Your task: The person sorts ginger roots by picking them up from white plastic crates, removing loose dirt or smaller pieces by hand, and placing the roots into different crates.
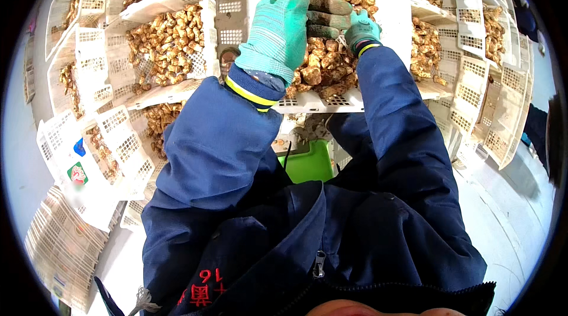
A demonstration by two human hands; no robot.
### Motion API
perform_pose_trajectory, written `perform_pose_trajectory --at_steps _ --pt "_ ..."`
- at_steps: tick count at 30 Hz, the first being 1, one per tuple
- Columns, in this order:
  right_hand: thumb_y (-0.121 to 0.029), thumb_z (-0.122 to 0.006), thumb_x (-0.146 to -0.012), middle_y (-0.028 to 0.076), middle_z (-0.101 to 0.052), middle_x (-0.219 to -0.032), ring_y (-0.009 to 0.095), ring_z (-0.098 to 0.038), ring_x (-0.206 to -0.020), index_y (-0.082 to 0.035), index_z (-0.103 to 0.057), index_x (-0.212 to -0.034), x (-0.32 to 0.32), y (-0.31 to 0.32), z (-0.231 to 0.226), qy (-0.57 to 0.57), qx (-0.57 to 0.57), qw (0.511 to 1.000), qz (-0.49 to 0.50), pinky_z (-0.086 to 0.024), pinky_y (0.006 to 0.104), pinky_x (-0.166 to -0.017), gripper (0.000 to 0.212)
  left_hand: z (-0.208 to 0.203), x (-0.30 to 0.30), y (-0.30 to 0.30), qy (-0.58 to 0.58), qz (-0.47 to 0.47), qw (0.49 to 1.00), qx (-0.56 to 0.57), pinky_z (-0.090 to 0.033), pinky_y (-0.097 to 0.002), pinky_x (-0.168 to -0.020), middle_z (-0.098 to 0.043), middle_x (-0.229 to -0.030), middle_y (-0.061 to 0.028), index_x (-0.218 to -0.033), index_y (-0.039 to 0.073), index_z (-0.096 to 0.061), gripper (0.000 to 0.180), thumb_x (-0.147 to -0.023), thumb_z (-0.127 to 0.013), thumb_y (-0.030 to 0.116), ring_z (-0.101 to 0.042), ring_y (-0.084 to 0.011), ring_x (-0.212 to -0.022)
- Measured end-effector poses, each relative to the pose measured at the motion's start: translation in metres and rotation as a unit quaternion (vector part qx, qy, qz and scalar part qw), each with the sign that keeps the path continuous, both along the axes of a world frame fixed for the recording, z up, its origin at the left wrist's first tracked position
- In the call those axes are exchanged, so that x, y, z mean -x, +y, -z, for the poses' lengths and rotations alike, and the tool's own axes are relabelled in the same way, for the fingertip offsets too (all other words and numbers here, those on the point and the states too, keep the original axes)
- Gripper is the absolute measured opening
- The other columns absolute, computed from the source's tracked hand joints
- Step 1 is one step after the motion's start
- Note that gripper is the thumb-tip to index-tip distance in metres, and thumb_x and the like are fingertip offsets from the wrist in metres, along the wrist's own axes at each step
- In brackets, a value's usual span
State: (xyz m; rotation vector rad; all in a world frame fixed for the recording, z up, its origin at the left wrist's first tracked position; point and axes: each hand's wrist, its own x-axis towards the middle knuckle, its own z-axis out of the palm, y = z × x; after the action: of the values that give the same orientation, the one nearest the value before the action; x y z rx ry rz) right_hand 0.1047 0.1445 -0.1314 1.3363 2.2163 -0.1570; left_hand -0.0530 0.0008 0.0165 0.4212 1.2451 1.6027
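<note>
Mushrooms (316, 63) look light, probably bruisable, best held round the sides (left hand (294, 19) spread, right hand (362, 29) curled, pinch can't tell).

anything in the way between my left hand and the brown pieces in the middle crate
Nothing visible. The left hand is over the brown pieces, beyond the white crate's near rim; the right hand is alongside, not between.

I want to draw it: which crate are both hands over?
The middle crate, straight ahead; the left hand and right hand are over it, not over the side crates.
</note>
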Motion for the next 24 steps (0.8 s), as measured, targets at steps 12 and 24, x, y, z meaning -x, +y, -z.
perform_pose_trajectory --at_steps 12,24 --pt "-0.025 -0.057 -0.086 0.011 -0.064 -0.097 0.022 -0.062 -0.085 -0.012 -0.061 -0.106 -0.067 0.036 -0.04 0.46 0.091 0.873 0.134 -0.049 0.0322 -0.076 0.025 0.012 -0.023 0.003 0.037 0.097 0.992 0.073 -0.051 -0.0321 -0.083 -0.061 -0.108 -0.0152 -0.119 0.0 -0.051 0.049 -0.09 -0.056 0.039 -0.061 -0.0214 -0.093" --pt "-0.034 -0.049 -0.089 0.009 -0.038 -0.138 0.03 -0.043 -0.124 -0.019 -0.032 -0.137 -0.004 -0.004 -0.031 0.068 0.083 0.994 0.013 -0.036 0.0505 -0.099 0.053 -0.001 -0.013 0.007 -0.021 0.038 0.999 0.013 -0.051 -0.0323 -0.084 -0.06 -0.111 -0.0132 -0.121 0.002 -0.05 0.044 -0.089 -0.058 0.031 -0.061 -0.0224 -0.096"
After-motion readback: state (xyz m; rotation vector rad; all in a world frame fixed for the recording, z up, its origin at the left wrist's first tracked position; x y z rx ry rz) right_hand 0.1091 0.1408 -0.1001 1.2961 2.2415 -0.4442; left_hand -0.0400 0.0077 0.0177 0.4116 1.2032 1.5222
